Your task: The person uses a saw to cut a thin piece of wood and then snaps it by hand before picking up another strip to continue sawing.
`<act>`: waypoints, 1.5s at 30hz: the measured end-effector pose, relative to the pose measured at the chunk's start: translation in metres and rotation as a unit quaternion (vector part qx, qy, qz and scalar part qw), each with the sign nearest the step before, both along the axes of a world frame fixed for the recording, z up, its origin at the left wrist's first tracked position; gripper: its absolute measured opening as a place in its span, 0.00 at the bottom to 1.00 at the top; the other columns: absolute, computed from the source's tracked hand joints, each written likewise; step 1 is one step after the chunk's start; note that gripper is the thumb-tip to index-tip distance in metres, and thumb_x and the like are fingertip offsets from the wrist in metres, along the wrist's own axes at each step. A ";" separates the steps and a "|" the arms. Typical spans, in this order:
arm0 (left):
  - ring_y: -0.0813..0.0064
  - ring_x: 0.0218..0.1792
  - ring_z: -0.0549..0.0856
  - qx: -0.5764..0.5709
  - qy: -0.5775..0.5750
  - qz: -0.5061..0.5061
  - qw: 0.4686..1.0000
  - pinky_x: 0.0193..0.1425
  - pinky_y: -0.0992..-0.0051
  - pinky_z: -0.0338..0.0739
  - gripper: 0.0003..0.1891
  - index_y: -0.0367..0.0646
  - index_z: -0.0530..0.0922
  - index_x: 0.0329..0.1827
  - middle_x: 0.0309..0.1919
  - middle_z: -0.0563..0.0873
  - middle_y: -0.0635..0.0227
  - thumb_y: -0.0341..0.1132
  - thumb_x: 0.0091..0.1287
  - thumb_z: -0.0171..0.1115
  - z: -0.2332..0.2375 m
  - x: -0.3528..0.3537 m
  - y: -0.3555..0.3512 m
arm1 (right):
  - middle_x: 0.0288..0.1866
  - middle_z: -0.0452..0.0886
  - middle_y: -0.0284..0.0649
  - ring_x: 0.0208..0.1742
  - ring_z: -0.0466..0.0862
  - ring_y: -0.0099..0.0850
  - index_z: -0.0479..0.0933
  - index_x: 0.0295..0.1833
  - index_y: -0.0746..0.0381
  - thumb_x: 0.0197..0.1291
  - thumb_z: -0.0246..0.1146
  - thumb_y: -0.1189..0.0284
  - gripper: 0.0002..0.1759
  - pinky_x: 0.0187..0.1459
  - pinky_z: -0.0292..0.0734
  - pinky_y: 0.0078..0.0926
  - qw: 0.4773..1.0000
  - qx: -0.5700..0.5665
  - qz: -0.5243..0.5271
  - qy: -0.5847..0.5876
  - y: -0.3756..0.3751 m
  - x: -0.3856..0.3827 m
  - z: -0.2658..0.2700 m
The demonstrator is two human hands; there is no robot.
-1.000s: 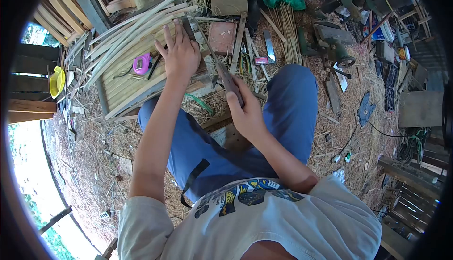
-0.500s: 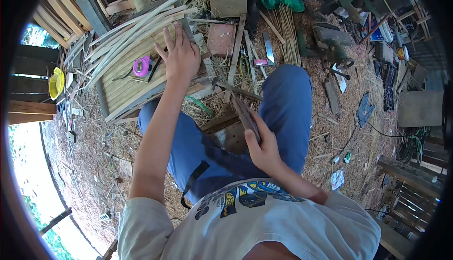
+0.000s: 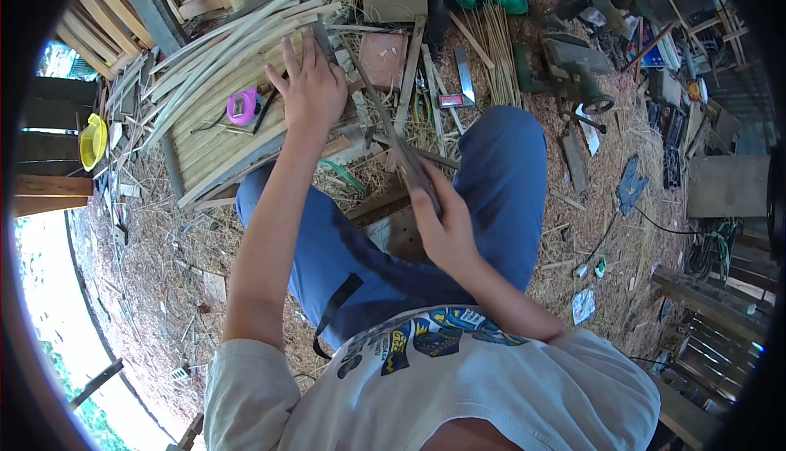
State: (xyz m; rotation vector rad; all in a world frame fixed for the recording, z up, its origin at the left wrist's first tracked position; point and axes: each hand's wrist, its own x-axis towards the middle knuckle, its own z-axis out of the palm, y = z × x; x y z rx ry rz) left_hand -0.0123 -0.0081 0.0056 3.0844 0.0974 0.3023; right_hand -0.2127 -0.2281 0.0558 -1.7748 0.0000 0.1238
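Observation:
My left hand (image 3: 311,91) lies with fingers spread on the slatted wooden panel (image 3: 209,164), near its right end. Beside that hand, a pink tape measure (image 3: 242,107) and a thin black marker-like stick (image 3: 264,112) rest on the slats. Long pale wood strips (image 3: 237,38) are heaped across the panel's far side. Between my knees, my right hand (image 3: 446,226) is wrapped round a long, narrow, dark blade-like tool (image 3: 383,115). The tool slants up and left, its far end close to the panel's right edge. Its exact kind is unclear.
Ahead lie a try square (image 3: 466,83), a bundle of thin sticks (image 3: 495,42), a reddish block (image 3: 382,60) and pliers (image 3: 422,103). A green metal machine (image 3: 573,74) stands at the right. A yellow bowl (image 3: 93,142) is far left. Shavings cover the ground.
My right hand has moved slightly up and left, and the tool has swung so its length now shows, reaching toward the panel. My left hand stays flat on the panel.

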 end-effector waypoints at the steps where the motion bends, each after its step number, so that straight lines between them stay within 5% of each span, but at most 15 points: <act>1: 0.47 0.92 0.46 -0.001 -0.006 0.000 1.000 0.88 0.26 0.39 0.34 0.35 0.65 0.87 0.93 0.53 0.65 0.45 0.82 0.43 -0.002 0.000 0.000 | 0.61 0.88 0.55 0.61 0.89 0.35 0.69 0.82 0.70 0.82 0.59 0.66 0.30 0.64 0.80 0.34 1.000 0.008 0.002 0.002 0.005 0.015 -0.003; 8: 0.47 0.92 0.48 -0.017 -0.033 -0.001 0.999 0.88 0.25 0.40 0.34 0.35 0.67 0.86 0.93 0.55 0.64 0.44 0.82 0.44 -0.003 0.004 0.003 | 0.58 0.88 0.54 0.53 0.88 0.36 0.70 0.81 0.71 0.82 0.59 0.65 0.30 0.60 0.81 0.35 0.996 -0.032 0.001 -0.081 -0.017 -0.025 -0.013; 12: 0.46 0.91 0.50 -0.001 -0.036 -0.011 0.999 0.88 0.25 0.41 0.34 0.35 0.66 0.86 0.92 0.55 0.64 0.44 0.81 0.45 -0.007 0.000 0.002 | 0.62 0.88 0.57 0.61 0.90 0.39 0.69 0.81 0.71 0.81 0.60 0.66 0.30 0.63 0.81 0.35 0.999 -0.024 0.002 -0.022 0.009 0.025 -0.004; 18: 0.46 0.92 0.49 -0.004 -0.065 -0.010 0.998 0.87 0.24 0.41 0.34 0.35 0.67 0.86 0.92 0.56 0.64 0.43 0.81 0.44 -0.012 0.002 0.003 | 0.55 0.88 0.56 0.50 0.88 0.36 0.69 0.82 0.69 0.80 0.60 0.67 0.31 0.58 0.82 0.35 0.998 -0.010 -0.004 -0.067 -0.015 -0.031 -0.022; 22: 0.46 0.92 0.49 0.005 -0.040 -0.010 0.999 0.87 0.24 0.40 0.34 0.35 0.66 0.86 0.92 0.56 0.64 0.43 0.81 0.44 -0.007 0.001 0.001 | 0.54 0.89 0.55 0.52 0.89 0.37 0.68 0.83 0.68 0.80 0.59 0.68 0.31 0.60 0.82 0.35 0.999 0.003 0.006 0.036 -0.002 -0.004 -0.005; 32: 0.46 0.92 0.47 0.003 -0.029 -0.010 1.000 0.87 0.24 0.39 0.34 0.34 0.66 0.86 0.93 0.54 0.63 0.43 0.82 0.44 -0.008 0.002 0.003 | 0.54 0.89 0.52 0.54 0.89 0.35 0.70 0.82 0.67 0.81 0.59 0.68 0.29 0.61 0.81 0.33 0.998 -0.013 -0.011 -0.066 -0.008 -0.012 -0.012; 35: 0.46 0.92 0.47 -0.012 -0.053 -0.018 0.998 0.87 0.24 0.39 0.34 0.34 0.67 0.86 0.93 0.53 0.64 0.43 0.82 0.44 -0.012 0.001 0.005 | 0.56 0.89 0.55 0.53 0.90 0.36 0.70 0.81 0.70 0.81 0.60 0.68 0.30 0.59 0.82 0.34 1.000 -0.004 0.002 -0.009 0.011 0.040 -0.010; 42: 0.47 0.92 0.47 -0.004 -0.047 -0.008 0.999 0.87 0.24 0.40 0.34 0.35 0.67 0.86 0.93 0.55 0.66 0.43 0.82 0.43 -0.012 0.006 0.004 | 0.53 0.90 0.55 0.45 0.93 0.42 0.70 0.81 0.70 0.78 0.61 0.67 0.32 0.52 0.85 0.34 0.993 -0.043 -0.007 -0.109 -0.016 -0.020 -0.022; 45: 0.47 0.92 0.48 0.033 -0.016 0.002 0.999 0.87 0.24 0.40 0.34 0.36 0.67 0.87 0.93 0.55 0.67 0.44 0.82 0.43 -0.003 0.012 0.008 | 0.50 0.91 0.55 0.46 0.94 0.44 0.70 0.81 0.69 0.77 0.62 0.67 0.32 0.52 0.85 0.35 0.998 -0.058 0.000 0.003 -0.001 -0.011 -0.005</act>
